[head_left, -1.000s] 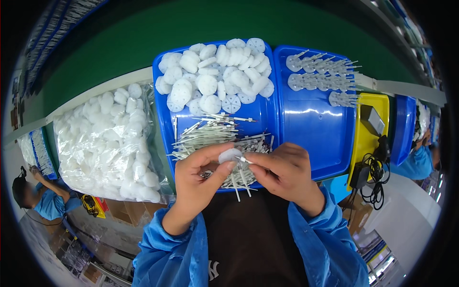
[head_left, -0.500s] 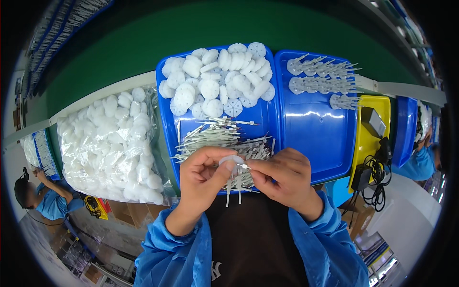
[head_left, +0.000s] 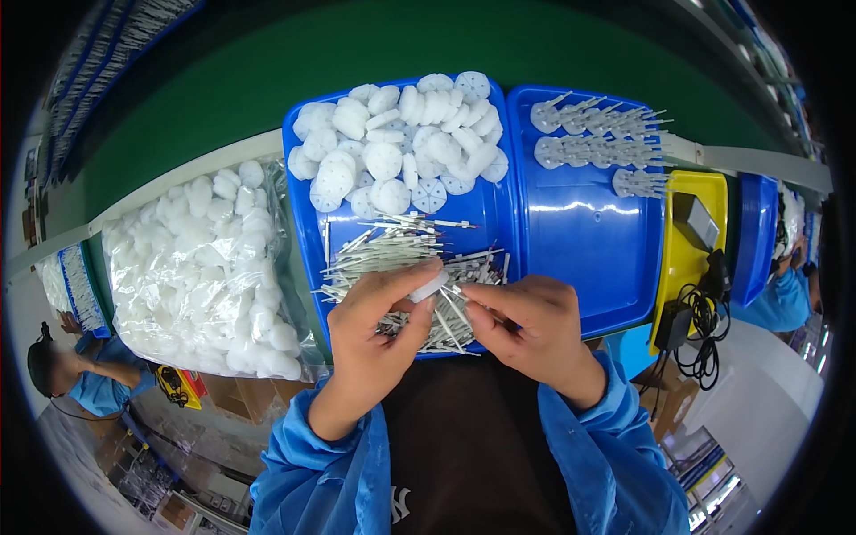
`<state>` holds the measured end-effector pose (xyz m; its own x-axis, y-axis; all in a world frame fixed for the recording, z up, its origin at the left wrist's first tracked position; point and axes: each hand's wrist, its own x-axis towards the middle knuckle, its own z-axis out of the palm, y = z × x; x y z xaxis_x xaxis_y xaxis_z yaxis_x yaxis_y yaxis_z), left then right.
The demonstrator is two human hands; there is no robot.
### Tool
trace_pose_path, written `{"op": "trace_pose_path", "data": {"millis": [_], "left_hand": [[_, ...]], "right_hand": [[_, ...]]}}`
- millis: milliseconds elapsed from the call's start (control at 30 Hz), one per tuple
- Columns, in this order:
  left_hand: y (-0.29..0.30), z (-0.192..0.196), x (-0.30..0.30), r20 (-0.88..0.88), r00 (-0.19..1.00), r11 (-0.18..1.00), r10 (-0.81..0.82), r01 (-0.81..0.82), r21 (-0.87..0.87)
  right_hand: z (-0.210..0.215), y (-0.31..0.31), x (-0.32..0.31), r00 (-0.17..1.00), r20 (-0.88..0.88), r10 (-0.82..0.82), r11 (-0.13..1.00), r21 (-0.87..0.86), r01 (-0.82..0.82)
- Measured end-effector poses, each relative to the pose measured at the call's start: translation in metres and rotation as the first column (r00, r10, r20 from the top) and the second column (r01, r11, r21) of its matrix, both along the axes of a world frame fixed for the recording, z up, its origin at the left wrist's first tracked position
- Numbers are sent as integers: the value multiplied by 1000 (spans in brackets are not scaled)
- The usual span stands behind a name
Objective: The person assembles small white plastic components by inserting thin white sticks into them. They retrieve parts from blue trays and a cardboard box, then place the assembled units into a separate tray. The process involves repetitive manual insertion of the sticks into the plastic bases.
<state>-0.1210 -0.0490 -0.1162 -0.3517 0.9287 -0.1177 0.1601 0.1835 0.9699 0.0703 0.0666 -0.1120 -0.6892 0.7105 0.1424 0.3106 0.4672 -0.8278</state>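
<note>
My left hand [head_left: 379, 312] pinches a small white round disc [head_left: 430, 285] by its edge, turned almost edge-on. Thin white sticks [head_left: 452, 328] slant down from beside the disc; whether all of them are fixed in it I cannot tell. At the disc's right side, my right hand [head_left: 533, 332] has thumb and forefinger closed on the end of a thin white stick [head_left: 456, 291]. Both hands hover over the near part of a blue tray [head_left: 308, 234], above a heap of similar sticks [head_left: 379, 248]. Many loose white discs [head_left: 383, 160] fill the tray's far part.
A second blue tray [head_left: 593, 259] on the right holds rows of discs with sticks in them [head_left: 597, 150]. Left lies a clear bag of white discs [head_left: 196, 267]. A yellow tray [head_left: 682, 241] carries a grey box and black cables [head_left: 700, 334]. Co-workers sit at both sides.
The disc has turned more edge-on, and the sticks hanging from it now slant to the right. My left fingers have shifted round its top. Both hands stay close together.
</note>
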Motion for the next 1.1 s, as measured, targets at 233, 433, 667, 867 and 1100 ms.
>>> {"op": "trace_pose_path", "data": {"millis": [233, 433, 667, 867, 1100], "left_hand": [[5, -5, -4, -427, 904, 987, -12, 80, 142], [3, 2, 1, -511, 859, 991, -35, 96, 95], [-3, 6, 13, -424, 906, 1000, 1, 8, 20], [4, 1, 5, -146, 989, 1000, 18, -14, 25], [10, 5, -3, -337, 941, 983, -28, 87, 162]], "right_hand": [[-5, -1, -5, 997, 71, -33, 996, -85, 39], [-9, -5, -10, 995, 89, -53, 999, 5, 52], [-7, -7, -15, 998, 42, -52, 989, 139, 46], [-14, -6, -12, 997, -44, -68, 997, -48, 66], [-11, 13, -2, 977, -211, -13, 917, -391, -72]]}}
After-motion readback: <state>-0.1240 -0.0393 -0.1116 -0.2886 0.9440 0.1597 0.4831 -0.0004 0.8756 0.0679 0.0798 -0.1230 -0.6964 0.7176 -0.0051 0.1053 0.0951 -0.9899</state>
